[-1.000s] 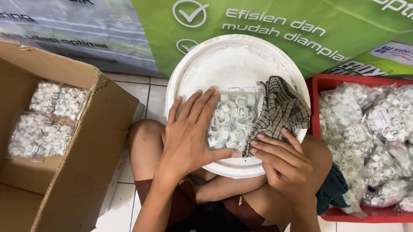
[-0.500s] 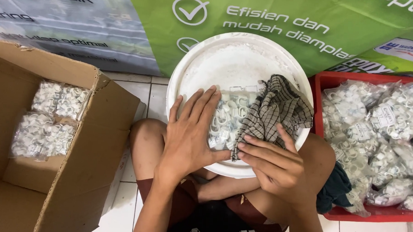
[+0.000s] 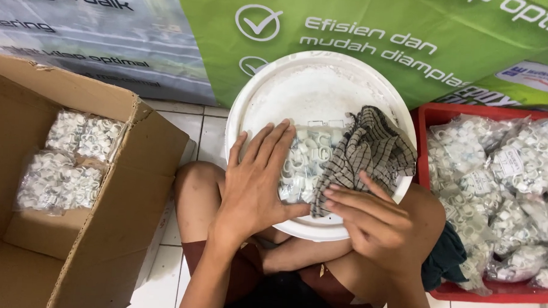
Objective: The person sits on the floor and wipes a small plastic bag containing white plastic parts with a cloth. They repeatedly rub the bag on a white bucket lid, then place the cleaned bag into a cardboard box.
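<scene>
Two hands (image 3: 254, 184) on white lid (image 3: 307, 88); tiled floor (image 3: 213, 127)

The round lid (image 3: 301, 90) is white plastic with a matt, scuffed and powdery surface; on it lies a clear, glossy plastic bag (image 3: 307, 165) of small white plastic clips, partly covered by a checked woven cloth (image 3: 373, 149) of soft, rumpled texture. The box (image 3: 118, 190) is plain brown corrugated cardboard, matt and slightly rough. The crate (image 3: 436, 118) is smooth red plastic, and the floor tiles (image 3: 210, 136) are glazed white ceramic.
</scene>
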